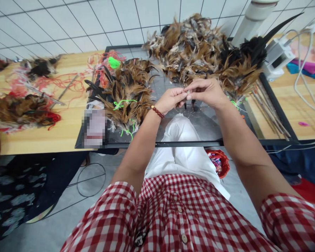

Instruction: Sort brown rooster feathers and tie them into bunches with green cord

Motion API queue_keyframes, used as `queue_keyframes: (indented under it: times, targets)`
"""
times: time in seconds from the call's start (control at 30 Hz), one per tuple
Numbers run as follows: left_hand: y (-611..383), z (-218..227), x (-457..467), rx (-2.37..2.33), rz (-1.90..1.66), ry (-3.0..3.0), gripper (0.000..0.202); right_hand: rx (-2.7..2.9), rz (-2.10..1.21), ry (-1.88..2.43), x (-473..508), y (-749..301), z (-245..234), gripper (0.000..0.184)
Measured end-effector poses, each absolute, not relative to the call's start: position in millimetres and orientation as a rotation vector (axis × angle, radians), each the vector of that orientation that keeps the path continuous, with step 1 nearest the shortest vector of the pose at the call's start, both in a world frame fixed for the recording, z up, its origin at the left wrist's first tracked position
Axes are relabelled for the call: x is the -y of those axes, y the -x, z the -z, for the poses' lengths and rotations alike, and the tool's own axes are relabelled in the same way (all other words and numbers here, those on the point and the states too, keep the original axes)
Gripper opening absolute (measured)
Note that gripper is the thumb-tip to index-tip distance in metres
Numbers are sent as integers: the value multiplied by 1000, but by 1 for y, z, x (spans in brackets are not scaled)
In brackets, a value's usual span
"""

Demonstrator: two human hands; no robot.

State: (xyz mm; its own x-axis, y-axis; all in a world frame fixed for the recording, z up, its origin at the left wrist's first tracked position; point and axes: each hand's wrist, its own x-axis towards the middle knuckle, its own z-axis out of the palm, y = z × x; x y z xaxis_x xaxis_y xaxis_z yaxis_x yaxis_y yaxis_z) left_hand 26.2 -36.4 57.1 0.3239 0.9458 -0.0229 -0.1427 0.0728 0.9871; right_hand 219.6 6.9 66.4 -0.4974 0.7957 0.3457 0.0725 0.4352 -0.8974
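Observation:
My left hand (173,98) and my right hand (206,91) meet over the glass tabletop (207,120), fingertips pinched together. A tiny pale bit shows between them, too small to name; the fingers hide the rest. Dark slivers, perhaps feather tips, show just below my fingers. Behind my hands lies a big heap of brown and black feathers (191,49). Beside my left wrist, which wears a dark red bead bracelet (157,112), is a smaller pile of brown feathers (131,87) with bright green string (124,103) across it.
A black frame (189,144) edges the glass. Thin sticks (271,110) lie right, near a white charger (278,56) with cables. Leftward are red strings (65,82), more feathers (23,108) and a blurred-out object (94,127). A red basket (219,162) stands below. Another person sits left.

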Motion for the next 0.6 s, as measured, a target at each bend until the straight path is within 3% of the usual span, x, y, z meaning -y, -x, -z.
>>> queue_keyframes:
  times: [0.23,0.6]
  targets:
    - [-27,-51,35,-832,-971,-1280,46,1784,-1236,633,-6,-216,-68,45]
    - [-28,-58,38,-842,-936,-1230,40,1678,-1264,726,-1,-208,-64,40]
